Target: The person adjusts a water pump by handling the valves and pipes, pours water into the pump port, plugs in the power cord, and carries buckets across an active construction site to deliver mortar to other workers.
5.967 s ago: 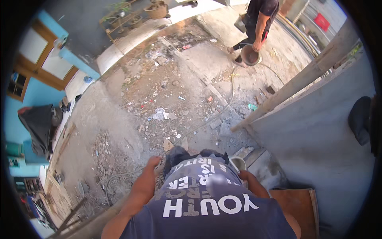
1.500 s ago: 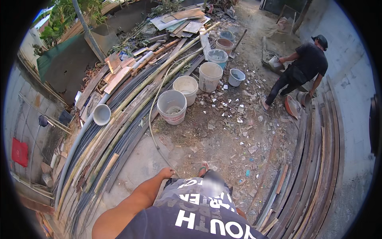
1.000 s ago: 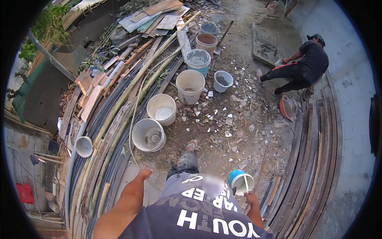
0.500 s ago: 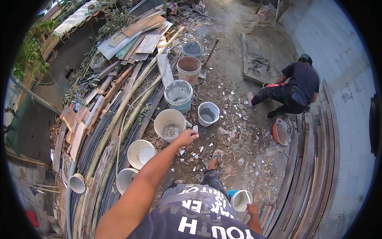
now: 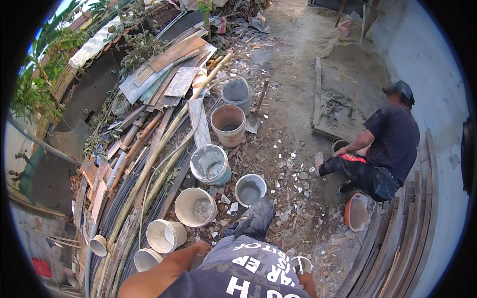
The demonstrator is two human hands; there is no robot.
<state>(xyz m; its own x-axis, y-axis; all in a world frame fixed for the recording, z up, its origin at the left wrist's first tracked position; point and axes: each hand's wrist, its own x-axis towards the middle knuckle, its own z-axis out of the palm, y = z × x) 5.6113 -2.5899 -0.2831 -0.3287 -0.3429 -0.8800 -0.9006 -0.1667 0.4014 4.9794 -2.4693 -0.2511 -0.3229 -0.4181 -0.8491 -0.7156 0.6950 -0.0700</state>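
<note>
Left hand drawn back; right hand holds 1 bucket.

Held bucket, apparently matt plastic

Free dirt strip between buckets and co-worker

Navy-and-grey shirt, large white block lettering across front; dark trousers, grey smudges.
</note>
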